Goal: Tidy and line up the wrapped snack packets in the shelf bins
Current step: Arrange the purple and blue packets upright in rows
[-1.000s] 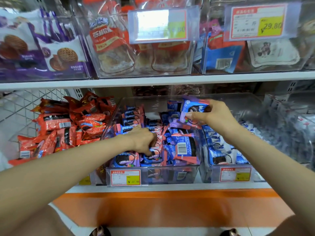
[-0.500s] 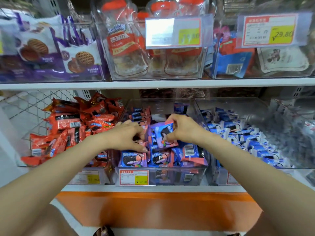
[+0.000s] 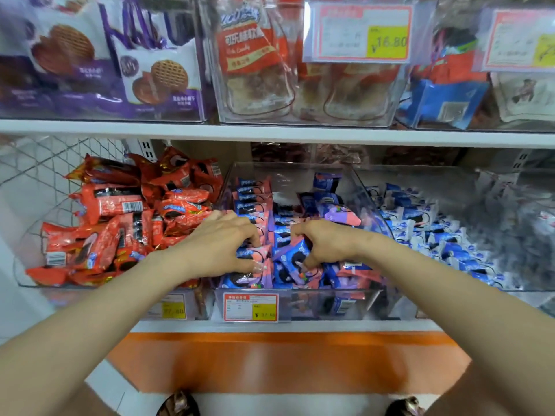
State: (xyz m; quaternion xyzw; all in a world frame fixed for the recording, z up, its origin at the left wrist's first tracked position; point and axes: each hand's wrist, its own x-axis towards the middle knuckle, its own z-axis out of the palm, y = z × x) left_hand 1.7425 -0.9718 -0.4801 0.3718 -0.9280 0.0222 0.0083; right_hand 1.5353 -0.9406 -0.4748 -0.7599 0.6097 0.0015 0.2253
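Both hands are down in the middle bin (image 3: 288,175), a clear hard-plastic trough with glossy, sloping walls. It holds small pillow-shaped packets (image 3: 255,196) of shiny film in blue, pink and purple with crimped ends. They stand on edge in a rough row along its 9 o'clock side and lie jumbled towards 3 o'clock.

The left hand (image 3: 222,244) clasps a pink packet (image 3: 250,255) near the front of that row, fingers curled over it and thumb beneath. The right hand (image 3: 327,244), at 3 o'clock of the left, pinches a tilted blue packet (image 3: 292,250) between thumb and bent fingers.

At 9 o'clock of the bin, red packets (image 3: 120,205) of crinkled foil are heaped loosely. At 3 o'clock lie white packets (image 3: 420,223) with blue print. A paper price tag (image 3: 250,307), red-edged with a yellow patch, sits at 6 o'clock on the bin's front. At 12 o'clock a flat white shelf (image 3: 270,130) carries purple waffle bags (image 3: 159,76) and clear tubs.

The left fingertips are buried among the wrappers, and both palms face down out of sight. The figures on the price tag are smeared. The far 3 o'clock edge blurs to grey, so its contents cannot be told. The picture's edges cut both forearms.
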